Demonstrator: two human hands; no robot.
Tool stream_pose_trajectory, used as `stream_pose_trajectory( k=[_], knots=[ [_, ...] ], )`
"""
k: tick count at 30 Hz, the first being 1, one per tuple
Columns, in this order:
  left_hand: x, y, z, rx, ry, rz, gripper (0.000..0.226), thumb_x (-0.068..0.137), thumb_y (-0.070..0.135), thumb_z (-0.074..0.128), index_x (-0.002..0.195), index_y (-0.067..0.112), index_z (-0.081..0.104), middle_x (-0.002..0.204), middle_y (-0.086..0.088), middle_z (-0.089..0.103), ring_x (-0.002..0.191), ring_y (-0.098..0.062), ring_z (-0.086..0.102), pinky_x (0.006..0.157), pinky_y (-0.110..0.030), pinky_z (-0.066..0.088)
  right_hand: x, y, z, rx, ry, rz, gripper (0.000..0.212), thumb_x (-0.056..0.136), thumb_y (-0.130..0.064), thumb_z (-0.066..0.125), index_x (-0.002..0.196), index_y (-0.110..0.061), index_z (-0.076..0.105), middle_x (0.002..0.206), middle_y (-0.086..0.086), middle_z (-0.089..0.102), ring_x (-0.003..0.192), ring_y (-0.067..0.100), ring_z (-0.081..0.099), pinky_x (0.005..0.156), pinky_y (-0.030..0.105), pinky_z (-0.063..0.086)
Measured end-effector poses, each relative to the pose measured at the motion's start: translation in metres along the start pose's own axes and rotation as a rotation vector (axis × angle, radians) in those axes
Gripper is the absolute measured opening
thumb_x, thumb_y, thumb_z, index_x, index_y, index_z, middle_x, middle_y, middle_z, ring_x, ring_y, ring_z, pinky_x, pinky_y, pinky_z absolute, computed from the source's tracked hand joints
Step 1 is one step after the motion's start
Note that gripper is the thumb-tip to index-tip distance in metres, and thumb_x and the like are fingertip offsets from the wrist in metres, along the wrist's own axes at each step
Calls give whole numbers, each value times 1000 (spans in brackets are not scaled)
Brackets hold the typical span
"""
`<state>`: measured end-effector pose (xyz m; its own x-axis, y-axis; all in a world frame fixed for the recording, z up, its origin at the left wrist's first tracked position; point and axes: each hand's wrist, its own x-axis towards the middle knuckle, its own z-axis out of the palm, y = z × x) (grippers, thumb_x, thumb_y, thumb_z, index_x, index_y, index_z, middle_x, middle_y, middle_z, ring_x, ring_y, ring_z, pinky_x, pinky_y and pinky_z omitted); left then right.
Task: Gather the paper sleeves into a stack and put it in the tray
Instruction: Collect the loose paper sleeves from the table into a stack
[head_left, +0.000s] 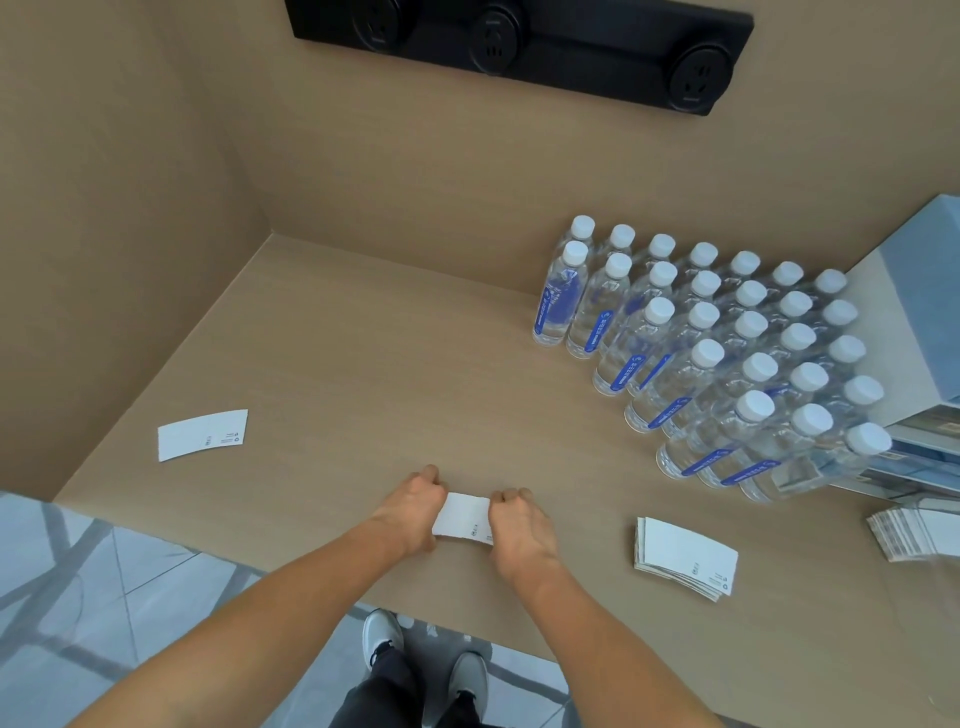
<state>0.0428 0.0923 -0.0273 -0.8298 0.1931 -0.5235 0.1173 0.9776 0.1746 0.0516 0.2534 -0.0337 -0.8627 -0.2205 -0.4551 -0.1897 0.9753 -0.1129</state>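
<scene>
A small stack of white paper sleeves (464, 519) rests on the wooden counter near its front edge. My left hand (413, 506) grips its left end and my right hand (519, 525) grips its right end. One single sleeve (202, 434) lies flat at the far left of the counter. A second, fanned stack of sleeves (683, 558) lies to the right of my hands. At the right edge a further stack (911, 532) sits in what looks like a clear tray, partly cut off.
Several rows of water bottles (727, 358) with white caps stand at the back right. A grey-blue box (919, 306) rises behind them. A black socket strip (519, 41) is on the back wall. The counter's front edge (311, 587) runs diagonally above the tiled floor.
</scene>
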Motion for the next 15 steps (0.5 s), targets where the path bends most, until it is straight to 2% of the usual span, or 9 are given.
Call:
stream_pose_trajectory(
  k=[7, 9, 12, 15],
  knots=[
    [-4, 5, 3, 5, 34, -11, 40, 83, 2, 62, 121, 5, 51, 133, -11, 39, 121, -29, 47, 99, -37, 47, -2, 13, 5, 123, -3, -51, 48, 83, -5, 66, 127, -6, 49, 132, 8, 41, 125, 25, 38, 97, 35, 47],
    [-7, 5, 3, -15, 46, -35, 44, 83, 1, 62, 125, 5, 49, 132, -12, 39, 120, -30, 48, 100, -38, 47, -4, 15, 3, 151, -16, -42, 53, 81, -13, 69, 129, -8, 47, 133, 7, 41, 126, 24, 37, 99, 34, 45],
    [-16, 0, 0, -50, 55, -73, 42, 85, 2, 59, 126, 6, 48, 131, -12, 40, 118, -31, 50, 98, -39, 48, -9, 16, -2, 179, 8, -28, 68, 74, -34, 76, 130, -9, 45, 130, 5, 42, 126, 25, 36, 99, 34, 44],
    [-27, -15, -4, -53, 62, -118, 39, 87, 3, 57, 125, 6, 48, 130, -11, 40, 119, -31, 49, 96, -42, 50, -7, 8, -9, 135, 98, -71, 54, 84, -41, 67, 123, -9, 50, 127, 7, 47, 124, 25, 40, 95, 36, 46]
  ],
)
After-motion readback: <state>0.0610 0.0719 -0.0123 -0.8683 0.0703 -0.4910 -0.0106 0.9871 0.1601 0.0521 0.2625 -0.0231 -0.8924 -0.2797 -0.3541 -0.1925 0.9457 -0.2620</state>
